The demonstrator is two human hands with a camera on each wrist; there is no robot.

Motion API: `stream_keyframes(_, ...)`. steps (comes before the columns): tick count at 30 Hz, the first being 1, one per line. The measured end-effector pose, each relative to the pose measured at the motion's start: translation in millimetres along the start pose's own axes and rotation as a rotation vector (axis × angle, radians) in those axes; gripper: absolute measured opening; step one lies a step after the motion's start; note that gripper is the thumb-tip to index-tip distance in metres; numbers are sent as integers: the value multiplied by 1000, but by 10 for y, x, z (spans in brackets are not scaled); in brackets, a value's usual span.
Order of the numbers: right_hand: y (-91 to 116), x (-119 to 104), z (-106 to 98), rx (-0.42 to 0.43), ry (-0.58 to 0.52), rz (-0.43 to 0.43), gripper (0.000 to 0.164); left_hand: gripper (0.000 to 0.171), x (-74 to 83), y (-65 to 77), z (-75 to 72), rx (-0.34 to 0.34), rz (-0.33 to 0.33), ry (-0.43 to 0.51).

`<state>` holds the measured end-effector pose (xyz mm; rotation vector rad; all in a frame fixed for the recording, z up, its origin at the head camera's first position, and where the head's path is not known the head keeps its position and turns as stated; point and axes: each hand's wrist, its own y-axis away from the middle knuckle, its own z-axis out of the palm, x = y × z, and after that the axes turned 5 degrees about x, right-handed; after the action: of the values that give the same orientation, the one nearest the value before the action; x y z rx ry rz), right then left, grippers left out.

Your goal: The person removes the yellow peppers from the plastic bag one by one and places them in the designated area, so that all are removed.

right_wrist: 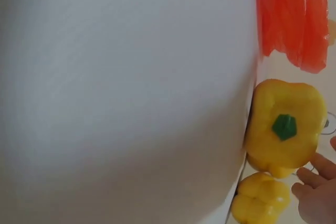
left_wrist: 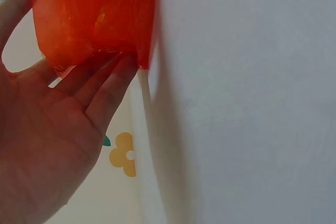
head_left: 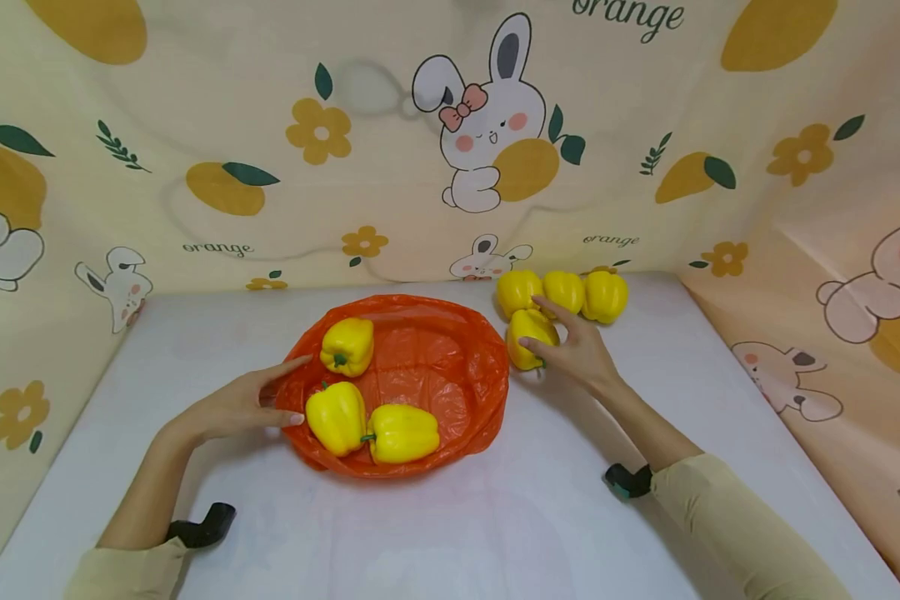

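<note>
A red plastic bag (head_left: 435, 358), its mouth spread wide, stands on the table with three yellow bell peppers (head_left: 403, 433) inside. My left hand (head_left: 228, 406) is at the bag's left side, thumb and forefinger spread along the rim. In the left wrist view its fingers (left_wrist: 107, 95) touch the bag (left_wrist: 97, 19), which hides some fingertips. Right of the bag my right hand (head_left: 576, 346) is over a yellow bell pepper (head_left: 528, 333), thumb and forefinger apart. The right wrist view shows the fingertips beside that pepper (right_wrist: 302, 100), whose green stem faces the camera.
A row of three more yellow bell peppers (head_left: 606, 297) stands behind the right hand, near the back wall. The white table (head_left: 450, 542) meets a printed cloth (head_left: 390, 192) at its back and sides. A black device (head_left: 204, 527) sits on each wrist.
</note>
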<state>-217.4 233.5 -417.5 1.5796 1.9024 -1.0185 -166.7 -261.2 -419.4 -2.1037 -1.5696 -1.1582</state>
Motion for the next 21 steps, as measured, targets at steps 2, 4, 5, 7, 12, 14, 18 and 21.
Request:
stream_keyframes(2,-6,-27,6,1,-26,-15,71,91,10,7,-6,-5,-6,6)
stream_keyframes(4,-10,-63,12,4,-55,-24,68,91,19,16,-10,-9,-12,11)
stream_keyframes(5,-10,-82,11,6,-69,-28,66,91,21,18,-11,-8,-16,11)
stream_keyframes(7,-6,-128,8,13,-96,-38,64,91,24,18,-14,-9,-14,13)
stream_keyframes(12,15,-238,4,19,-153,-47,59,90,20,14,-17,-12,8,19)
stream_keyframes(14,29,-285,11,6,-178,-55,58,90,17,15,-18,-14,14,20)
stream_keyframes(18,44,-348,52,-35,-233,-109,56,90,10,14,-16,-16,22,26)
stream_keyframes(21,45,-387,95,-85,-294,-155,54,89,4,17,-13,-16,26,32)
